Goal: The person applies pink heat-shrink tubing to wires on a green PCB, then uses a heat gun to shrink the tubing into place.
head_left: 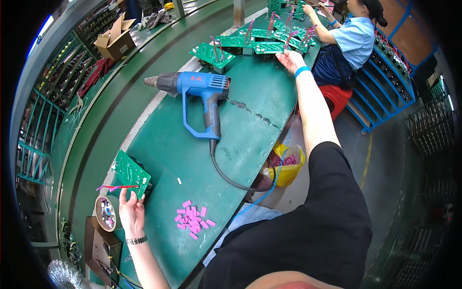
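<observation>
one left hand [131, 214], grasping the near corner of one green circuit board [131, 169] at left on the bench [250, 139]; one right hand [291, 61], at the far board cluster [269, 47], grip unclear. hazard: upright red leads [288, 40] could tangle if a board is pulled sideways.

One heat gun [202, 83] is counted on the counter [257, 86]. One circuit board [131, 172] is seen at the near end; at least six further boards [211, 54] are crowded together at the far end, their exact number hidden by overlap. Roughly twenty pink pieces [193, 220] are heaped. One bowl [97, 212], one yellow bag [288, 176] and two cardboard boxes [114, 47] are also counted.
</observation>
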The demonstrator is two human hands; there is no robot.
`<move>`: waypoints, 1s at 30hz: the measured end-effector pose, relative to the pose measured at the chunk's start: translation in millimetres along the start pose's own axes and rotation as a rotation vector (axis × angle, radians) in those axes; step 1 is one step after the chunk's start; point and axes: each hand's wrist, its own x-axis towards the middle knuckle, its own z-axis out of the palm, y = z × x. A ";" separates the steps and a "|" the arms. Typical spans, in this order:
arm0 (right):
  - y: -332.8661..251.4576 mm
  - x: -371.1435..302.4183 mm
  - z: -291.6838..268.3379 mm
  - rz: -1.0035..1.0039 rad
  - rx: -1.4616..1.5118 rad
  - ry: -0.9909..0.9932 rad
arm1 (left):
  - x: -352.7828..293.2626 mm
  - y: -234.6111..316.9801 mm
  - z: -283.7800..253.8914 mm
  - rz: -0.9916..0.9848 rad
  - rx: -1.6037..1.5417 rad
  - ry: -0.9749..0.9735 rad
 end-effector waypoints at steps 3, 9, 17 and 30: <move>-8.3 11.9 -6.5 0.002 -0.003 0.028 | 0.4 -1.6 2.6 -0.002 -0.003 -0.002; 0.4 -8.7 -8.1 -0.022 -0.319 -0.011 | -1.8 -0.6 2.3 0.012 0.026 0.017; -5.6 10.3 -49.0 -0.565 -1.317 0.642 | -0.1 -6.7 1.6 0.055 0.063 0.022; -23.0 120.7 -83.3 -0.437 -1.206 0.351 | -2.0 -5.7 6.4 0.076 0.097 0.009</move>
